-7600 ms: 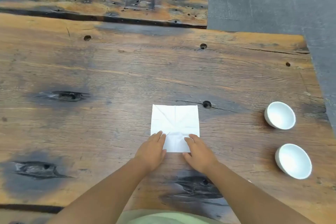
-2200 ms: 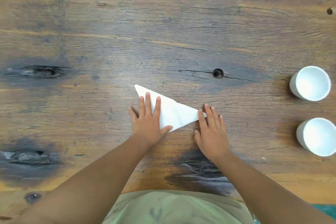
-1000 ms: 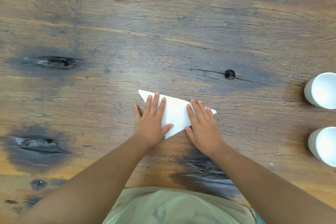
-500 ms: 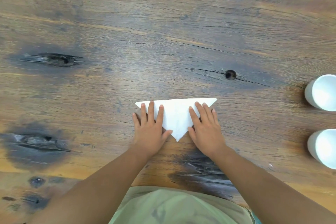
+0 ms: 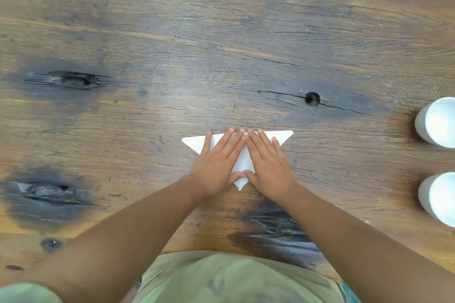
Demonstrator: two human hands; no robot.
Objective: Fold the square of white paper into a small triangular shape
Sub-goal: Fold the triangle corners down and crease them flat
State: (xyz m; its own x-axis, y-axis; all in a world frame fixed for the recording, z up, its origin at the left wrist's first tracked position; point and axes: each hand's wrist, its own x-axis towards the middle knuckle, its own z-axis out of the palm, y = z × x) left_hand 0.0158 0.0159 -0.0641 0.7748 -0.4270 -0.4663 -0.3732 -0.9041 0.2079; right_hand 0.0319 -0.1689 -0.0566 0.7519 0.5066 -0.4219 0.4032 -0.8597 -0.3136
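We have the paper [image 5: 242, 162] flat on the table [image 5: 221, 44], just in front of our body, already folded to a triangle. Its long edge is the far one and runs left to right; its point aims back at us and peeks out between the heels of our hands.

Our left hand [image 5: 218, 165] lies flat on the left half, our right hand [image 5: 267, 163] flat on the right half. Neither hand grasps anything: both are spread, palms down, pressing the sheet to the wood. The index fingers nearly meet at the middle of the far edge, and the thumbs nearly meet just above the near point, so a narrow white strip shows between the hands along the triangle's centre line.

That line is what the next fold depends on, we judge. It runs straight away from us, square to the long edge. The left tip sticks out beyond our left hand, the right tip beyond our right, each about equally near its own hand, so either could carry its tip across.

Two cups [image 5: 435, 122] stand well apart at the right.
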